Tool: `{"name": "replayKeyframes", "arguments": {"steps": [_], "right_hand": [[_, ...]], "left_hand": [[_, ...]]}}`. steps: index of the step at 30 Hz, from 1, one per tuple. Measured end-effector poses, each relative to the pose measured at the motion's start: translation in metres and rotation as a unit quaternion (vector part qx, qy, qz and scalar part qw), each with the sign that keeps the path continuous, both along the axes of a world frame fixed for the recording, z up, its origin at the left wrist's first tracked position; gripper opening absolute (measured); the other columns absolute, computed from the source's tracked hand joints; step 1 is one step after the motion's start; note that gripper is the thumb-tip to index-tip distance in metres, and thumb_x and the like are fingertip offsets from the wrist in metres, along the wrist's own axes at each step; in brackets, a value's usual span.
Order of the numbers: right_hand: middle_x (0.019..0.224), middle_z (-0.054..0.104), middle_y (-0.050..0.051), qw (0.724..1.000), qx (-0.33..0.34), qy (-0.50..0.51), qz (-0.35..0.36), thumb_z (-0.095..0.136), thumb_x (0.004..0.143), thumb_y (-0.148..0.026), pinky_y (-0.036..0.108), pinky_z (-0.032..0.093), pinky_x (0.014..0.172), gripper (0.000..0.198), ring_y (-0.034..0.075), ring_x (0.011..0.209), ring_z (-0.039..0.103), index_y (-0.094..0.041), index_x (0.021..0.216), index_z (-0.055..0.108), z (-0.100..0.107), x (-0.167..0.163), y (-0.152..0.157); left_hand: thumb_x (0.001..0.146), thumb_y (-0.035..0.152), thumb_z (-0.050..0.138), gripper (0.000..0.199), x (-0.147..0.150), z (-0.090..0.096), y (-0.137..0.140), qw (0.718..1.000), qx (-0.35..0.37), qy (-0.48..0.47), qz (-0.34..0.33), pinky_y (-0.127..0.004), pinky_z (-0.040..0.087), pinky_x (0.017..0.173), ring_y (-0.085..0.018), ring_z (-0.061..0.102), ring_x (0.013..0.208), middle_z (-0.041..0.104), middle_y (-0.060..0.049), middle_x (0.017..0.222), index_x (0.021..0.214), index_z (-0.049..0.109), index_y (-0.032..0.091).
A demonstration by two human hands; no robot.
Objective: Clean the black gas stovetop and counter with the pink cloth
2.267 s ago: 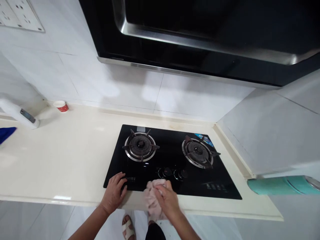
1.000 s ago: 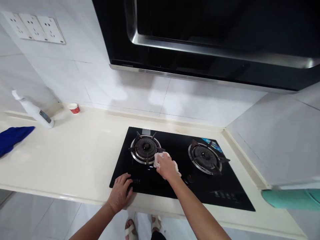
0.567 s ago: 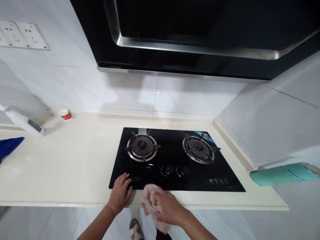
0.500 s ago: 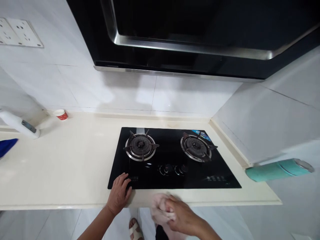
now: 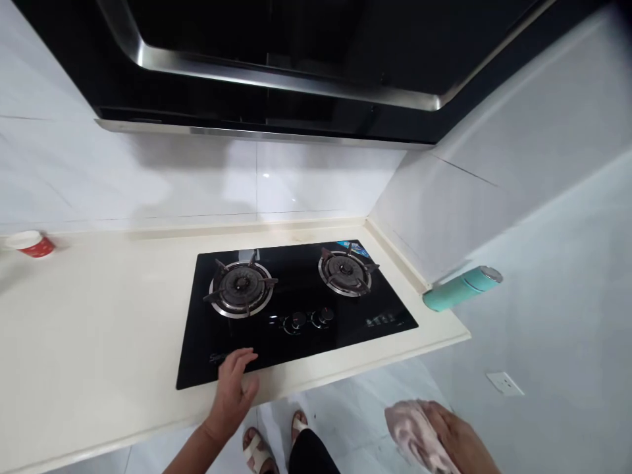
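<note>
My left hand (image 5: 233,388) is at the front left edge of the black glass gas stove (image 5: 291,355), fingers apart and holding nothing. It hovers over or rests on the glass; contact is hard to tell. Out past the counter's front edge, low on the right, my right hand (image 5: 451,431) grips a crumpled pale pink cloth (image 5: 415,431). The cloth hangs above the floor, apart from the counter. Two burners with dark pan supports, the left burner (image 5: 241,284) and the right burner (image 5: 346,268), sit on the stove, with two knobs (image 5: 309,319) between and in front of them.
A teal bottle (image 5: 461,289) stands at the counter's right end by the wall. A red and white paper cup (image 5: 34,243) is at the back left of the cream counter (image 5: 99,342). Overhead hangs a black range hood (image 5: 276,99). A wall socket (image 5: 503,383) sits low right.
The view has swung to the right. My right hand has carried the cloth away from the counter's front edge, out to the right. My left hand stays near the stove's front left.
</note>
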State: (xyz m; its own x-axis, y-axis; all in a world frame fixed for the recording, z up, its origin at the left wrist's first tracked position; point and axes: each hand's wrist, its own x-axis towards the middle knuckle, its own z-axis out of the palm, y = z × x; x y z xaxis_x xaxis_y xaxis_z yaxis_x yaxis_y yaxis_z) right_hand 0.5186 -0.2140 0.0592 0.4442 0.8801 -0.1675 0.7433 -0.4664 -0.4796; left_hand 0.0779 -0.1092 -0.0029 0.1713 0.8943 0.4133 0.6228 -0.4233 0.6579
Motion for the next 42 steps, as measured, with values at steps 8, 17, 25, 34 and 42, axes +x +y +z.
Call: {"name": "replayKeyframes", "arguments": {"steps": [8, 17, 25, 34, 42], "right_hand": [[0.064, 0.052, -0.004, 0.949, -0.026, 0.277, 0.151, 0.054, 0.085, -0.054, 0.024, 0.041, 0.057, 0.033, 0.014, 0.062, 0.050, -0.024, 0.071, 0.052, 0.044, -0.047, 0.028], [0.116, 0.058, 0.008, 0.940, 0.188, 0.190, 0.213, 0.054, 0.088, -0.046, 0.032, 0.050, 0.088, 0.024, 0.023, 0.105, 0.059, -0.027, 0.094, 0.067, 0.047, -0.038, 0.102], [0.154, 0.041, 0.008, 0.943, 0.170, 0.037, 0.284, 0.049, 0.092, -0.043, 0.057, 0.035, 0.112, 0.035, 0.030, 0.140, 0.039, -0.029, 0.120, 0.066, -0.043, 0.018, 0.160], [0.146, 0.047, 0.014, 0.910, 0.274, -0.035, 0.309, 0.042, 0.095, -0.035, 0.055, 0.035, 0.113, 0.049, 0.030, 0.139, 0.039, -0.018, 0.140, 0.047, -0.107, -0.030, 0.186], [0.157, 0.030, 0.021, 0.876, 0.296, -0.067, 0.375, 0.051, 0.093, -0.047, 0.060, 0.031, 0.112, 0.077, 0.039, 0.144, 0.027, -0.014, 0.155, 0.019, -0.113, -0.104, 0.115]], "left_hand": [[0.077, 0.055, 0.072, 0.075, 0.130, 0.053, -0.016, 0.811, -0.431, -0.283, -0.277, -0.043, 0.049, 0.099, -0.031, 0.042, 0.136, 0.030, -0.009, 0.155, 0.143, 0.043, 0.035], [0.082, 0.031, 0.069, 0.041, 0.210, 0.061, 0.018, 0.891, -0.298, -0.294, -0.175, -0.042, 0.048, 0.096, -0.024, 0.059, 0.106, 0.061, -0.008, 0.116, 0.122, 0.062, 0.028], [0.080, 0.022, 0.067, 0.036, 0.204, 0.010, 0.025, 0.992, -0.018, 0.120, 0.021, -0.052, 0.047, 0.098, -0.033, 0.050, 0.122, 0.055, -0.010, 0.131, 0.115, 0.067, 0.029], [0.088, 0.026, 0.059, 0.053, 0.238, -0.004, 0.040, 0.980, 0.015, 0.192, -0.054, -0.056, 0.041, 0.106, -0.032, 0.050, 0.126, 0.052, -0.014, 0.139, 0.140, 0.048, 0.024], [0.087, 0.020, 0.058, 0.043, 0.151, -0.005, -0.018, 0.968, -0.051, 0.245, 0.016, -0.044, 0.034, 0.110, -0.023, 0.050, 0.129, 0.059, -0.006, 0.134, 0.129, 0.057, 0.029]]}}
